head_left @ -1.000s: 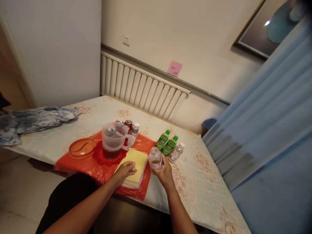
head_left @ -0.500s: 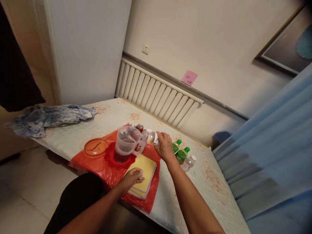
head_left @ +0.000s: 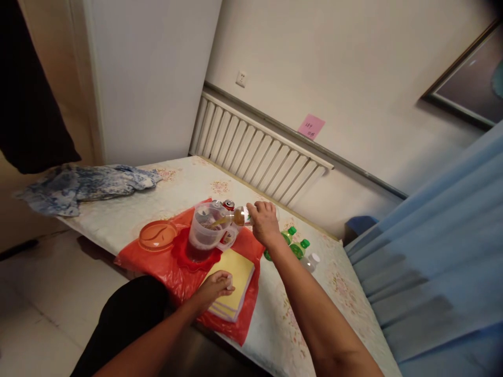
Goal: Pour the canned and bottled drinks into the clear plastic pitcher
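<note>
My right hand (head_left: pixel 265 224) is wrapped round a clear plastic bottle (head_left: pixel 239 215), tipped so its mouth is over the rim of a clear pitcher (head_left: pixel 202 235). Amber liquid runs from the bottle into the pitcher, where a dark, foamy drink shows. The pitcher stands on a red scalloped plate (head_left: pixel 177 251), its handle facing right. Over a yellow cloth or pad (head_left: pixel 239 269), my left hand (head_left: pixel 218 288) pinches a small white bottle cap (head_left: pixel 230 283).
An orange lid (head_left: pixel 157 234) lies left of the pitcher on a red plastic sheet (head_left: pixel 137 257). Drink cans (head_left: pixel 228 204) stand behind the pitcher. Green-capped bottles (head_left: pixel 299 248) and a white-capped bottle (head_left: pixel 312 262) are to the right. A crumpled cloth (head_left: pixel 98 183) lies at far left.
My right hand has tilted the bottle further, and its liquid now streams into the pitcher. My left hand keeps its place with the cap. The view has shifted slightly.
</note>
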Motion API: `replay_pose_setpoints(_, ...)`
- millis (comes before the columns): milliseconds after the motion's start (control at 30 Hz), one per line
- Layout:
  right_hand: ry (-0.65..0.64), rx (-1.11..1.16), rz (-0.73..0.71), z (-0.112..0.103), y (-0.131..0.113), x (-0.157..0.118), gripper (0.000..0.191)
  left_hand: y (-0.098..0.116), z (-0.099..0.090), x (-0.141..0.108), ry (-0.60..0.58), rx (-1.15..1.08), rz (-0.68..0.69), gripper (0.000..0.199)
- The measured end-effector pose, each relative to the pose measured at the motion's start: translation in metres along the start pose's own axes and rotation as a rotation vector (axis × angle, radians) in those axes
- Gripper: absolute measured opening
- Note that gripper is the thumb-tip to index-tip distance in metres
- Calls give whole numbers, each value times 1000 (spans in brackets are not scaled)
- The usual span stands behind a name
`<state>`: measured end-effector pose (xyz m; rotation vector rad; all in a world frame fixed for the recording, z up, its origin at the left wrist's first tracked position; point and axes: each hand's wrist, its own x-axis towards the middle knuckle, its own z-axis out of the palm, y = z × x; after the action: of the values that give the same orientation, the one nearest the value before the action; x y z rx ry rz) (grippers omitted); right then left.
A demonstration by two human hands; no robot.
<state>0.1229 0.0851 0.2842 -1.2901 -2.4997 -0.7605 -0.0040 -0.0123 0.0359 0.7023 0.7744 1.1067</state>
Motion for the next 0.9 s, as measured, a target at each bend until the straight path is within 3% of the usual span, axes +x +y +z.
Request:
replay_pose_setpoints(367, -11, -59, -140, -21, -8, 22, 40, -2, 0, 1, 16, -5, 1, 61)
replay_pose_setpoints(900, 33, -103, -331, -30, -26, 44, 25, -2, 0, 0, 19, 2, 11, 60)
